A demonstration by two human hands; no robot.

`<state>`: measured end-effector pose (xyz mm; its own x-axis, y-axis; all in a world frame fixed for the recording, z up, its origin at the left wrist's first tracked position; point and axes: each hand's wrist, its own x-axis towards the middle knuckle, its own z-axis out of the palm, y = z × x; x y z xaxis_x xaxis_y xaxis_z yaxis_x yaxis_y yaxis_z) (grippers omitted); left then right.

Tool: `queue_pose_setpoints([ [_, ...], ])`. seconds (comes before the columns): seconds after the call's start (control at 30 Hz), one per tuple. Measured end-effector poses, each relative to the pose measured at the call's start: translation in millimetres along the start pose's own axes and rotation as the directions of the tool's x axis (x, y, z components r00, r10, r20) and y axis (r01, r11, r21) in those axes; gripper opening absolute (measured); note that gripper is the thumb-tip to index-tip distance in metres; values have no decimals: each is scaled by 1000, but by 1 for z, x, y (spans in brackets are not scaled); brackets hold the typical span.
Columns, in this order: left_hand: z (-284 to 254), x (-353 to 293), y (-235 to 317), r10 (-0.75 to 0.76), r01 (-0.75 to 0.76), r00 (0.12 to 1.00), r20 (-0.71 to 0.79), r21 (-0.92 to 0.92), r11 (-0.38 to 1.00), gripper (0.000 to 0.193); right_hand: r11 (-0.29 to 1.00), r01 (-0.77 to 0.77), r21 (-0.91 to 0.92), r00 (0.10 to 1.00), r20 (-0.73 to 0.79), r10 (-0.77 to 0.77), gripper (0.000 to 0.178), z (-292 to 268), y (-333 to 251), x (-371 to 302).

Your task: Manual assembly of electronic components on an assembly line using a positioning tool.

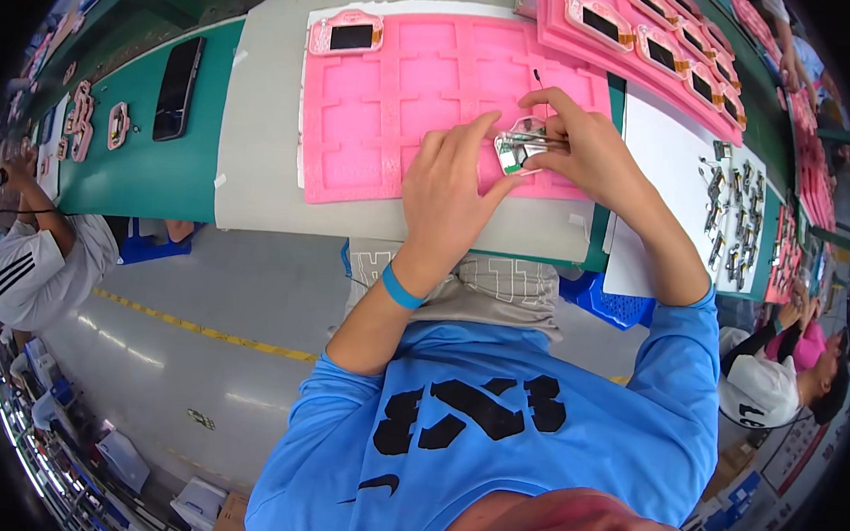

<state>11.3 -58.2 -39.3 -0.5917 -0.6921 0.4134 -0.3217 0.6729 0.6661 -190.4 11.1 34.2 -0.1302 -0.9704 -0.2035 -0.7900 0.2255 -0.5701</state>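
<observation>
A small white casing with a green circuit board inside (508, 154) is over the lower right part of a pink compartment tray (392, 100). My left hand (444, 185) steadies the casing from its left, with thumb and forefinger at its edges. Metal tweezers (549, 141) are pinched in my right hand (599, 157), their tips reaching over the casing. A thin dark wire (538, 76) sticks up above the right fingers. In the tray's far left pocket sits a pink-framed unit with a black screen (350, 38). What the tweezer tips touch is too small to tell.
At the far right, a raised pink tray (562, 44) carries several screen units. Small dark electronic parts (730, 219) lie on a white sheet (643, 229) to the right. A smartphone (178, 89) and pink units (80, 122) rest on the green mat at left. Other people sit on both sides.
</observation>
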Motion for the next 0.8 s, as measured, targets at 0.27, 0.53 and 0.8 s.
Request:
queue_pose_setpoints([
  [0.27, -17, 11, 5, -254, 273, 962, 102, -323, 906, 68, 786, 213, 580, 909, -413, 58, 32, -4, 49, 19],
  [0.53, -85, 103, -27, -324, 291, 945, 46, -575, 764, 43, 947, 236, 219, 916, -374, -142, 17, 19, 73, 25],
  [0.8, 7, 302, -128, -57, 60, 998, 18, -277, 959, 24, 949, 316, 6, 872, -397, -288, 16, 26, 83, 28],
])
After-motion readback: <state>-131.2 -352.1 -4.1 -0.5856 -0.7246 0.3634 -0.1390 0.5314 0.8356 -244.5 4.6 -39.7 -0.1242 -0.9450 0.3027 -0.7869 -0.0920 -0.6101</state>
